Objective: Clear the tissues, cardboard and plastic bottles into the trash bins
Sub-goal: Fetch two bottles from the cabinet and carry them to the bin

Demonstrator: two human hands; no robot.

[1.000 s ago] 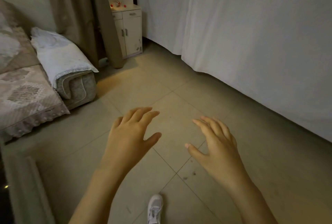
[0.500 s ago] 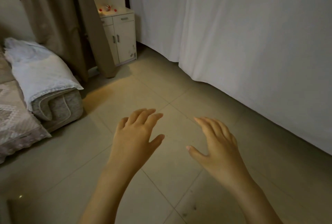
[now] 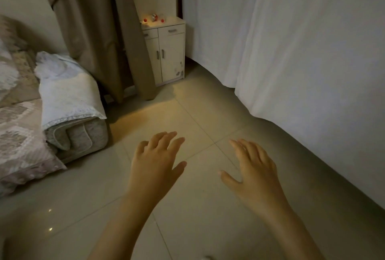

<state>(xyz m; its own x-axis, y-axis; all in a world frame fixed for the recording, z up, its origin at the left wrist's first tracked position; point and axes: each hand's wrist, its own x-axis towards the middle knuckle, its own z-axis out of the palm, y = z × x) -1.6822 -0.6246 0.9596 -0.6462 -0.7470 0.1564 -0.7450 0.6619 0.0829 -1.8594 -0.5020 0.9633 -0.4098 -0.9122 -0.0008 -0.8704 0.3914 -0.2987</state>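
A: Where are the bottles?

B: On the cabinet in the far corner, I think. There are small things with red caps on its top, lying on their sides by the look of it, but they are too small to tell for sure. No tissues, cardboard or bins show from here.

A: And the hands?

B: Both are out in front over the floor, palms down, holding nothing. The left hand has its fingers loosely spread and a little bent, thumb out to the side. The right hand is much the same, fingers straighter and close together. They are apart from each other and well short of the cabinet.

A: What lies around?

B: A sofa at the left with a white cloth draped over its arm. A brown curtain hangs between sofa and cabinet, touching the floor. A white curtain runs along the right side.
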